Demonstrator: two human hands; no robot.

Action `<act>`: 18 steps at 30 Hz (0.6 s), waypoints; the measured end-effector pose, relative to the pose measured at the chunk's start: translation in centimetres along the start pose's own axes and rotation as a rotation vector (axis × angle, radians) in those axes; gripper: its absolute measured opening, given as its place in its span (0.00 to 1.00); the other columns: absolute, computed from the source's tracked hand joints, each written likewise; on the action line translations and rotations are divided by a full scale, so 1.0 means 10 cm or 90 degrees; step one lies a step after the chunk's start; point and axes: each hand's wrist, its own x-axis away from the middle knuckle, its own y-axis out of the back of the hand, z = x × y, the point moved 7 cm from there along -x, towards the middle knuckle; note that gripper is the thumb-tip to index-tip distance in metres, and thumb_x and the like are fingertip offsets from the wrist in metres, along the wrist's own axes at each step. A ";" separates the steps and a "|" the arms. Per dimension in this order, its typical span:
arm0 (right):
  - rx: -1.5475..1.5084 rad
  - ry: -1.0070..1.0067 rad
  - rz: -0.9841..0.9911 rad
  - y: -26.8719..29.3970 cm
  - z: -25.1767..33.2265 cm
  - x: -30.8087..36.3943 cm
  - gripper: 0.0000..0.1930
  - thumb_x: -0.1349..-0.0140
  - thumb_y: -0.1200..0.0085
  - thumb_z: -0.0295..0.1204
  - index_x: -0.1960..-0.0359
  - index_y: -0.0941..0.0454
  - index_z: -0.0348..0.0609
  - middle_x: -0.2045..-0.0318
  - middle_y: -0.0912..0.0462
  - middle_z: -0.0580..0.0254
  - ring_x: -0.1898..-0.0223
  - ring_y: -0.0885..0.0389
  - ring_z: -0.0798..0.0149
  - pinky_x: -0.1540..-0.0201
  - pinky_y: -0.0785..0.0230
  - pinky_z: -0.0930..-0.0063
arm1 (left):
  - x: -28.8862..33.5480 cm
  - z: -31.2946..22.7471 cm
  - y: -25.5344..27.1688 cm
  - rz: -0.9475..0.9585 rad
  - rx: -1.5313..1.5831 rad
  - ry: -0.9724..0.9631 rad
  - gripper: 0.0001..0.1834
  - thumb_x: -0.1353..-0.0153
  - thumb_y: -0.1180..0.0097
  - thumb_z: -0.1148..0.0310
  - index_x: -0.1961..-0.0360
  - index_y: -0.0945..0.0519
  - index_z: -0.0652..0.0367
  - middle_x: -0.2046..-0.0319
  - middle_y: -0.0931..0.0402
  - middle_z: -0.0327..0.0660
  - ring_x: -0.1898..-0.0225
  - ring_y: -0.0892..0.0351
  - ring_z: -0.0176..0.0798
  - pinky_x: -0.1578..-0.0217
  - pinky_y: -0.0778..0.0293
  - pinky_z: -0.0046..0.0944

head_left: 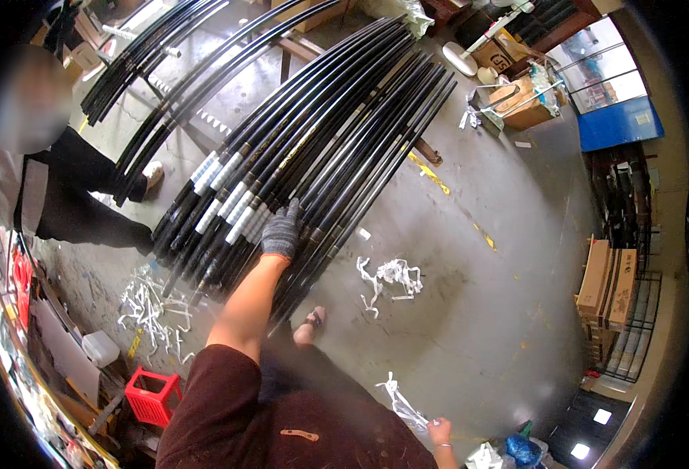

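A large bundle of long black poles (337,117), some with white-and-silver bands (239,211) around them, slants across a low rack in front of me. My left hand (280,232), in a grey knit glove with an orange cuff, lies on the poles near their close ends, its fingers stretched out. Down at the right, my bare right hand (439,431) is closed on some white strips (402,402) that trail up and to the left from it.
Another person (79,184) stands left of the poles, beside more black poles (149,59). White strips (390,277) and a second heap (155,309) litter the floor. A red plastic stool (152,397) is at lower left; cardboard boxes (606,285) stand at right.
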 end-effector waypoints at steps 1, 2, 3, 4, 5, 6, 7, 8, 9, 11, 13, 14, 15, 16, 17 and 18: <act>0.017 -0.017 0.014 0.01 -0.01 0.00 0.10 0.55 0.41 0.30 0.78 0.24 0.33 0.82 0.22 0.53 0.80 0.27 0.64 0.73 0.32 0.64 | -0.01 0.02 -0.09 -0.013 -0.008 -0.008 0.32 0.41 0.44 0.55 0.35 0.36 0.48 0.54 0.25 0.54 0.56 0.24 0.56 0.56 0.28 0.51; 0.029 -0.031 0.032 -0.02 0.03 0.00 0.10 0.56 0.41 0.29 0.77 0.25 0.34 0.81 0.22 0.54 0.80 0.26 0.64 0.73 0.32 0.64 | -0.01 0.03 -0.11 -0.022 0.001 -0.025 0.32 0.41 0.44 0.55 0.36 0.35 0.48 0.53 0.25 0.53 0.56 0.24 0.56 0.55 0.28 0.51; 0.033 -0.040 0.033 -0.02 0.05 -0.01 0.09 0.55 0.41 0.29 0.77 0.25 0.34 0.81 0.22 0.55 0.80 0.27 0.65 0.73 0.32 0.65 | 0.01 0.03 -0.13 -0.031 0.010 -0.040 0.32 0.42 0.43 0.55 0.37 0.34 0.49 0.52 0.25 0.53 0.56 0.24 0.55 0.55 0.28 0.51; 0.038 -0.047 0.033 -0.01 0.07 -0.03 0.09 0.55 0.41 0.29 0.77 0.24 0.34 0.81 0.22 0.55 0.79 0.27 0.66 0.73 0.32 0.65 | 0.04 0.01 -0.16 -0.042 0.020 -0.053 0.32 0.42 0.42 0.55 0.37 0.33 0.50 0.51 0.26 0.52 0.56 0.24 0.55 0.55 0.28 0.51; 0.042 -0.047 0.032 0.01 0.12 -0.09 0.09 0.54 0.41 0.29 0.77 0.24 0.34 0.81 0.22 0.56 0.79 0.27 0.67 0.73 0.32 0.66 | 0.14 -0.05 -0.03 -0.052 0.018 -0.009 0.31 0.43 0.41 0.56 0.39 0.31 0.52 0.50 0.26 0.52 0.55 0.24 0.55 0.53 0.29 0.51; 0.017 -0.041 0.034 -0.02 0.21 -0.12 0.09 0.54 0.41 0.28 0.76 0.24 0.34 0.81 0.22 0.57 0.78 0.27 0.68 0.72 0.32 0.66 | 0.19 -0.04 -0.03 -0.096 0.050 -0.051 0.31 0.45 0.40 0.59 0.39 0.30 0.52 0.48 0.27 0.52 0.51 0.26 0.55 0.49 0.31 0.50; -0.008 -0.034 0.036 -0.04 0.31 -0.16 0.09 0.53 0.41 0.28 0.76 0.24 0.34 0.81 0.22 0.58 0.78 0.27 0.68 0.72 0.31 0.67 | 0.27 -0.01 -0.06 -0.120 0.057 -0.054 0.30 0.45 0.40 0.60 0.40 0.30 0.52 0.48 0.28 0.52 0.49 0.28 0.55 0.47 0.32 0.50; -0.032 -0.032 0.043 -0.07 0.36 -0.16 0.09 0.53 0.41 0.28 0.75 0.24 0.33 0.80 0.21 0.59 0.77 0.27 0.69 0.72 0.31 0.67 | 0.37 -0.05 0.00 -0.138 0.061 -0.059 0.30 0.46 0.40 0.60 0.41 0.29 0.52 0.47 0.28 0.52 0.47 0.29 0.55 0.45 0.33 0.50; -0.043 -0.023 0.043 -0.13 0.36 -0.20 0.09 0.53 0.41 0.27 0.75 0.24 0.33 0.80 0.22 0.60 0.77 0.27 0.69 0.72 0.31 0.68 | 0.50 -0.06 0.08 -0.113 0.069 -0.044 0.30 0.46 0.40 0.61 0.41 0.29 0.54 0.45 0.30 0.52 0.44 0.31 0.55 0.43 0.35 0.51; -0.066 0.000 0.043 -0.28 0.39 -0.35 0.08 0.52 0.41 0.27 0.74 0.24 0.33 0.80 0.22 0.62 0.77 0.27 0.70 0.72 0.32 0.69 | 0.81 -0.09 0.28 -0.147 0.082 -0.065 0.29 0.46 0.40 0.61 0.42 0.29 0.57 0.45 0.30 0.52 0.44 0.32 0.56 0.42 0.37 0.52; -0.103 0.048 0.082 -0.32 0.62 -0.40 0.10 0.51 0.42 0.28 0.77 0.26 0.31 0.82 0.25 0.63 0.79 0.31 0.70 0.75 0.35 0.68 | 1.09 0.00 0.38 -0.176 0.110 -0.084 0.27 0.46 0.40 0.61 0.44 0.27 0.58 0.45 0.30 0.51 0.43 0.33 0.56 0.41 0.37 0.51; -0.123 0.069 0.101 -0.32 0.76 -0.39 0.11 0.50 0.43 0.29 0.78 0.27 0.31 0.83 0.26 0.64 0.80 0.33 0.71 0.77 0.37 0.67 | 1.20 0.09 0.42 -0.171 0.118 -0.063 0.26 0.47 0.39 0.63 0.46 0.26 0.57 0.48 0.29 0.51 0.45 0.32 0.56 0.43 0.36 0.51; -0.128 0.077 0.113 -0.33 0.87 -0.40 0.11 0.50 0.43 0.29 0.79 0.27 0.31 0.83 0.27 0.65 0.80 0.33 0.71 0.77 0.37 0.68 | 1.28 0.16 0.57 -0.180 0.105 -0.050 0.26 0.49 0.39 0.63 0.47 0.26 0.56 0.49 0.28 0.50 0.47 0.31 0.55 0.45 0.35 0.52; -0.133 0.085 0.126 -0.33 0.97 -0.40 0.10 0.50 0.43 0.28 0.79 0.28 0.31 0.83 0.27 0.65 0.80 0.34 0.72 0.77 0.38 0.69 | 1.36 0.27 0.73 -0.189 0.091 -0.037 0.26 0.50 0.38 0.64 0.48 0.25 0.55 0.51 0.28 0.50 0.49 0.30 0.55 0.47 0.34 0.52; -0.138 0.091 0.138 -0.34 1.01 -0.39 0.10 0.50 0.44 0.28 0.79 0.28 0.32 0.83 0.27 0.66 0.80 0.35 0.72 0.78 0.39 0.69 | 1.44 0.43 0.85 -0.238 0.067 -0.037 0.25 0.53 0.37 0.66 0.51 0.24 0.54 0.54 0.27 0.49 0.52 0.30 0.54 0.50 0.33 0.52; -0.130 0.096 0.144 -0.40 0.93 -0.46 0.08 0.50 0.43 0.26 0.77 0.26 0.32 0.82 0.26 0.66 0.80 0.33 0.72 0.77 0.37 0.70 | 1.51 0.57 0.99 -0.292 0.001 -0.002 0.24 0.54 0.37 0.66 0.53 0.24 0.55 0.55 0.27 0.49 0.52 0.30 0.55 0.51 0.34 0.52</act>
